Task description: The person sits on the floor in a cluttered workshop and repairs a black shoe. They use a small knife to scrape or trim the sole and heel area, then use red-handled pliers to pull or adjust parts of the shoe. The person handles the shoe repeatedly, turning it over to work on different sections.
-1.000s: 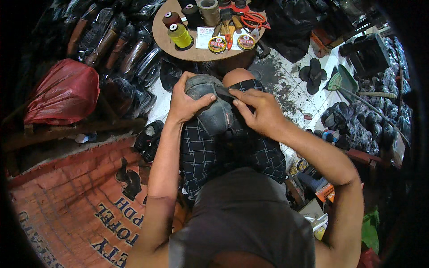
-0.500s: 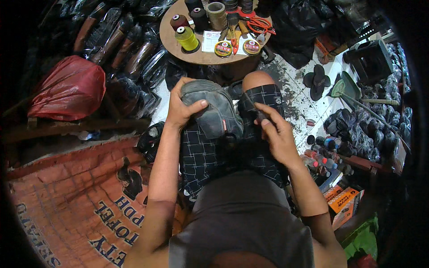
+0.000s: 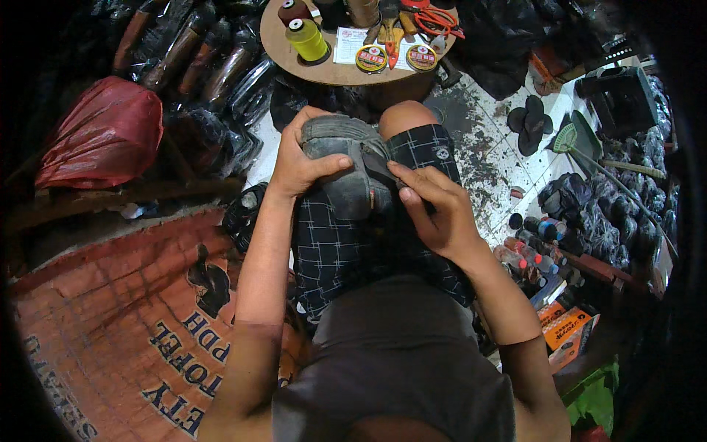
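Observation:
My left hand point(image 3: 305, 158) grips a worn dark grey shoe point(image 3: 342, 184) over my lap, fingers round its far end and thumb across it. My right hand point(image 3: 434, 206) is closed on a dark, flat piece point(image 3: 381, 168) against the shoe's right side; I cannot make out what the piece is. Beneath them are my checked shorts point(image 3: 324, 250), with my bare right knee point(image 3: 405, 116) beyond.
A round wooden table point(image 3: 309, 74) ahead holds thread spools, tins and tools. Wrapped bundles point(image 3: 177, 59) and a red bag point(image 3: 103, 132) lie left, above an orange banner point(image 3: 110, 309). A dustpan point(image 3: 578, 140), bottles point(image 3: 530, 250) and bagged items point(image 3: 611, 221) stand right.
My right hand moved down and away from the shoe, then came back up against its right side with the dark piece. The shoe and my left hand shifted slightly.

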`<state>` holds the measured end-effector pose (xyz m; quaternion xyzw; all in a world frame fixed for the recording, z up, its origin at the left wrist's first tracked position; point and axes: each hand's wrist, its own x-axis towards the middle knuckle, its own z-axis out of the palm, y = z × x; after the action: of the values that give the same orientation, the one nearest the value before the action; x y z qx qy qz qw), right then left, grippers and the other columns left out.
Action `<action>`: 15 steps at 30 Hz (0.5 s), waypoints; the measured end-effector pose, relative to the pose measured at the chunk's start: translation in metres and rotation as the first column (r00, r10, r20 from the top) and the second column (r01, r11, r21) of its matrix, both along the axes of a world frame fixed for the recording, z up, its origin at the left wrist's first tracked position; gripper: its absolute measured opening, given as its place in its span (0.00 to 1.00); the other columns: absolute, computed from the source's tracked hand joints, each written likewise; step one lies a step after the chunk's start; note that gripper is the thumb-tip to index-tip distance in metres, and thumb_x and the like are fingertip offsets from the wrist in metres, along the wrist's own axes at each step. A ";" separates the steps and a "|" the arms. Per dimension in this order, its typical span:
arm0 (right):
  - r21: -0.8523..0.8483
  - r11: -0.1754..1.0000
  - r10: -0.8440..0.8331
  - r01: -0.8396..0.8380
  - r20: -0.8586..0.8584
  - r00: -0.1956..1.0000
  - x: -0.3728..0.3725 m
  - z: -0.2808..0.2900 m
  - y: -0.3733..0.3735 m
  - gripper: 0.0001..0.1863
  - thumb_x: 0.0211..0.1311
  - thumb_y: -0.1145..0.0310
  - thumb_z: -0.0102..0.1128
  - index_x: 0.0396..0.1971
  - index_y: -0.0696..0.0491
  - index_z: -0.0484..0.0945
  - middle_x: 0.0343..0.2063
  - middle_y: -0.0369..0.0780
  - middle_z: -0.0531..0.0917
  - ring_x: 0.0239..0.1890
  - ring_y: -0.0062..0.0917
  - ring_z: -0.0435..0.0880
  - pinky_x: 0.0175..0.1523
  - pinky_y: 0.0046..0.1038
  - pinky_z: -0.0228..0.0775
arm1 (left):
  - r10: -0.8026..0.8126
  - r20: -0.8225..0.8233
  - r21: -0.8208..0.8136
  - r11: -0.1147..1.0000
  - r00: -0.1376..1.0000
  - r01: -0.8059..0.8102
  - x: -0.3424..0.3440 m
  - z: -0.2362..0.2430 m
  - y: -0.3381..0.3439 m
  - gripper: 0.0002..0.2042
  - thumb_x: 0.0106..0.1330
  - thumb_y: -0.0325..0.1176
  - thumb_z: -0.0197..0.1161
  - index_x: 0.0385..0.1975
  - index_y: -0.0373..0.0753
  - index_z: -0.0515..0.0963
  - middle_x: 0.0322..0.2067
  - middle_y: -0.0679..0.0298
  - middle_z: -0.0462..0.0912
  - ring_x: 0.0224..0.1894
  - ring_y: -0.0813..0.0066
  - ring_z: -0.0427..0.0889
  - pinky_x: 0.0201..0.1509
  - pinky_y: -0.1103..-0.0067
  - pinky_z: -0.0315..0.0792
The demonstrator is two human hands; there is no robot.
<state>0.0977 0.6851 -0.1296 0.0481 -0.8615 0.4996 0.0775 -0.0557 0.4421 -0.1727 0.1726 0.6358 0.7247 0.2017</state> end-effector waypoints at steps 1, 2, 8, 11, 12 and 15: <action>0.003 1.000 -0.001 0.001 -0.015 1.000 0.000 0.000 0.001 0.20 0.75 0.70 0.65 0.64 0.45 0.85 0.37 0.43 0.86 0.34 0.40 0.88 0.40 0.35 0.80 | -0.005 0.003 -0.005 1.000 1.000 0.005 -0.001 0.000 0.001 0.35 0.46 0.34 0.90 0.54 0.37 0.77 0.48 0.61 0.89 0.51 0.73 0.88 0.62 0.73 0.80; -0.003 1.000 -0.001 0.001 -0.018 1.000 0.000 0.000 0.001 0.20 0.75 0.70 0.65 0.64 0.46 0.85 0.37 0.43 0.86 0.33 0.39 0.88 0.39 0.35 0.80 | -0.013 0.005 0.001 1.000 1.000 0.013 -0.002 0.000 0.003 0.34 0.47 0.34 0.90 0.54 0.37 0.77 0.48 0.61 0.89 0.51 0.73 0.88 0.62 0.73 0.80; 0.024 1.000 -0.010 0.008 0.100 0.995 -0.004 0.010 0.001 0.18 0.75 0.76 0.62 0.62 0.56 0.85 0.38 0.47 0.88 0.37 0.34 0.88 0.46 0.31 0.78 | -0.011 -0.002 -0.015 1.000 1.000 0.011 -0.006 0.000 0.008 0.34 0.47 0.35 0.89 0.53 0.37 0.77 0.47 0.61 0.88 0.50 0.74 0.87 0.61 0.73 0.80; 0.051 0.998 0.041 -0.046 0.090 0.995 -0.007 0.019 0.010 0.19 0.74 0.76 0.63 0.62 0.55 0.86 0.37 0.48 0.88 0.35 0.35 0.87 0.44 0.32 0.78 | -0.025 -0.019 -0.018 1.000 1.000 0.025 -0.005 0.001 0.010 0.34 0.48 0.35 0.89 0.54 0.37 0.77 0.48 0.60 0.88 0.51 0.73 0.87 0.61 0.73 0.80; 0.070 0.996 0.042 -0.050 0.108 0.993 -0.008 0.022 0.015 0.19 0.74 0.76 0.63 0.62 0.55 0.85 0.36 0.48 0.88 0.35 0.35 0.87 0.44 0.32 0.78 | -0.032 -0.026 -0.018 0.999 0.999 0.032 -0.005 0.002 0.012 0.34 0.48 0.35 0.89 0.54 0.37 0.77 0.48 0.60 0.88 0.51 0.73 0.87 0.61 0.73 0.80; 0.077 0.995 0.046 -0.057 0.138 0.989 -0.013 0.024 0.019 0.19 0.74 0.74 0.65 0.62 0.53 0.86 0.34 0.47 0.87 0.33 0.37 0.87 0.42 0.33 0.78 | 0.001 -0.049 -0.045 0.999 0.999 -0.004 -0.004 0.006 0.017 0.34 0.48 0.34 0.89 0.54 0.36 0.77 0.48 0.59 0.89 0.51 0.72 0.87 0.61 0.72 0.80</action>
<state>0.0842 0.7038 -0.1057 0.0394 -0.8827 0.4683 0.0035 -0.0596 0.4594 -0.1669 0.1849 0.6568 0.7062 0.1890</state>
